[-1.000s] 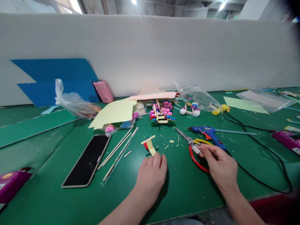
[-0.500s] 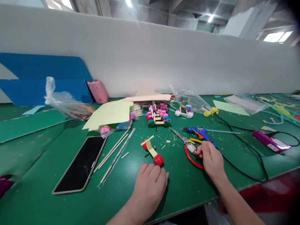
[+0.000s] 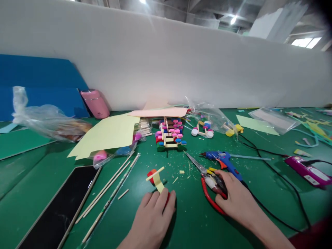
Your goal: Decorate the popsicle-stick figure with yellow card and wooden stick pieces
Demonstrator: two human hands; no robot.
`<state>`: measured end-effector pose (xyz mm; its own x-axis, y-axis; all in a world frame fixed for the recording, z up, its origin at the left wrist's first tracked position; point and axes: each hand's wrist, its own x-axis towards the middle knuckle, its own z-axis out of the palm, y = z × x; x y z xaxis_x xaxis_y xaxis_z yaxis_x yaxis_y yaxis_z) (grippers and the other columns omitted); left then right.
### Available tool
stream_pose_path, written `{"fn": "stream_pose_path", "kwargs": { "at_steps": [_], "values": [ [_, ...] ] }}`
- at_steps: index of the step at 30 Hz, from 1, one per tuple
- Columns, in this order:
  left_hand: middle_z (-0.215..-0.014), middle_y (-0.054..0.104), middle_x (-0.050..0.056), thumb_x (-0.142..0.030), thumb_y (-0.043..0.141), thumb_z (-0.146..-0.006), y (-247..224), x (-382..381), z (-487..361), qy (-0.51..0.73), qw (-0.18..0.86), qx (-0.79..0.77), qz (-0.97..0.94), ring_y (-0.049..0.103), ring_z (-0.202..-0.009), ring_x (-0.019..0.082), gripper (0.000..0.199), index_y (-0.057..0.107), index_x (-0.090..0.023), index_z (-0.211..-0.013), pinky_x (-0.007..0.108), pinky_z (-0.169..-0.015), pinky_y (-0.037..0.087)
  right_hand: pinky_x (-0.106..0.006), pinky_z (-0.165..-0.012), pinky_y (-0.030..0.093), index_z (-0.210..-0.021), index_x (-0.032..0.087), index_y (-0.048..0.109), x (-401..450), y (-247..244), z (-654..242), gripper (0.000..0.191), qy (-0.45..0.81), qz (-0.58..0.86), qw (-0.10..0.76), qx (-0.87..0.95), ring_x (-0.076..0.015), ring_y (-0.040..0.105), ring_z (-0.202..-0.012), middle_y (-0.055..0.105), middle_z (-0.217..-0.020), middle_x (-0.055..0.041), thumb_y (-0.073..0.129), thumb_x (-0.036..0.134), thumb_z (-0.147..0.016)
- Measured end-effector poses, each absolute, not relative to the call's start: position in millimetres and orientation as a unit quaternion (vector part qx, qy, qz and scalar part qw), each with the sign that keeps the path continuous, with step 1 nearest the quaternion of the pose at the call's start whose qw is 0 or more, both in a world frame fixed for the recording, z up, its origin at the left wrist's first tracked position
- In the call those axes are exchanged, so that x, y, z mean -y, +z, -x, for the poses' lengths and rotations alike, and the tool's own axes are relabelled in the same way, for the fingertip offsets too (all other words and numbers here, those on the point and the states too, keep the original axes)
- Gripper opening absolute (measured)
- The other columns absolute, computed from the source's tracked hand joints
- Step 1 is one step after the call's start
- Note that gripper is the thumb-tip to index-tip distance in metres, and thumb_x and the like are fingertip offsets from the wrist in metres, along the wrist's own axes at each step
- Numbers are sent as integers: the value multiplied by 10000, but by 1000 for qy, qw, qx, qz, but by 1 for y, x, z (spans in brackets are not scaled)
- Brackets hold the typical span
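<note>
My left hand (image 3: 153, 216) rests low on the table, fingers closed over one red end of a small craft piece. That end is mostly hidden. The piece's cream strip (image 3: 159, 184) runs to another red round part (image 3: 151, 175), crossed by a short pale stick (image 3: 155, 173). My right hand (image 3: 234, 197) curls thumb and fingers around the handles of scissors (image 3: 195, 162), whose blades point away to the left. A red handle loop shows below, with yellow and dark parts between my fingers; what lies inside the handles is partly hidden. A blue glue gun (image 3: 222, 160) lies just beyond.
Small wheeled craft pieces (image 3: 171, 135) stand in a row ahead, another with white wheels (image 3: 202, 129) beside them. Left are wooden sticks (image 3: 106, 190), a phone (image 3: 61, 207), yellow paper (image 3: 109, 135) and a pink cup (image 3: 95, 103). A black cord (image 3: 282, 180) and purple device (image 3: 307, 171) lie right.
The view has shifted closer and to the right. My left hand has moved onto the craft piece's near red end. My right thumb and fingers have spread from a pinch to around the scissor handles.
</note>
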<state>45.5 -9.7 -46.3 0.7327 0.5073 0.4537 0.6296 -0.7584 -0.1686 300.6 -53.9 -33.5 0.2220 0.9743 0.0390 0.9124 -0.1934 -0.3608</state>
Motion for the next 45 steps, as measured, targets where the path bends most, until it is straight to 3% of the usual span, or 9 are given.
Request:
{"fn": "stream_pose_path", "kwargs": {
  "at_steps": [5,10,17,24,29,37,40,45],
  "values": [
    [-864,651,108,-141,424,-833,-53,6,-41,-224,139,307,915,580,-669,202,215,593,-141,-965,333,-590,431,-347,-790,489,-1143,216,438,70,-25,-309,513,171,763,221,582,-213,600,-922,598,-1078,-71,464,170,-633],
    [-851,649,135,-170,403,-850,-55,3,-36,-237,121,298,917,589,-661,214,220,581,-123,-971,332,-547,470,-388,-718,497,-1078,236,512,89,-18,-351,486,75,806,266,524,-259,620,-836,620,-1038,-83,545,294,-597],
    [-821,645,131,-162,394,-847,-54,2,-35,-269,109,296,910,592,-642,205,215,578,-116,-948,323,-522,497,-397,-668,465,-1053,163,547,80,-22,-404,458,5,875,163,456,-308,604,-806,632,-964,-147,534,349,-634],
    [-863,640,136,-141,414,-834,-46,4,-36,-258,78,311,911,595,-669,205,209,573,-111,-967,343,-553,510,-357,-660,462,-1106,151,518,77,-42,-416,487,-8,876,148,459,-267,602,-790,622,-968,-130,494,379,-678],
    [-855,642,136,-133,417,-828,-44,4,-35,-260,73,313,910,594,-656,209,211,573,-109,-968,346,-527,503,-335,-621,456,-1136,161,496,64,-28,-422,499,-6,850,147,506,-215,572,-664,596,-1044,-123,491,366,-681],
    [-833,646,124,-127,403,-827,-46,1,-33,-256,59,316,912,585,-629,202,213,574,-118,-952,332,-502,486,-289,-672,465,-1117,206,513,32,0,-406,409,46,786,152,598,-211,570,-882,567,-1128,-88,468,275,-717],
    [-835,649,118,-133,405,-827,-46,1,-32,-255,51,322,910,583,-629,196,216,577,-122,-957,326,-514,487,-307,-659,479,-1139,206,503,29,9,-382,423,42,774,144,615,-215,587,-844,566,-1127,-97,480,277,-723],
    [-849,654,117,-118,430,-808,-42,3,-31,-246,37,327,912,584,-638,199,228,578,-123,-981,336,-527,492,-362,-782,486,-1183,241,454,53,-3,-326,451,85,725,144,669,-236,567,-978,546,-1162,-65,475,287,-735]
  ]
}}
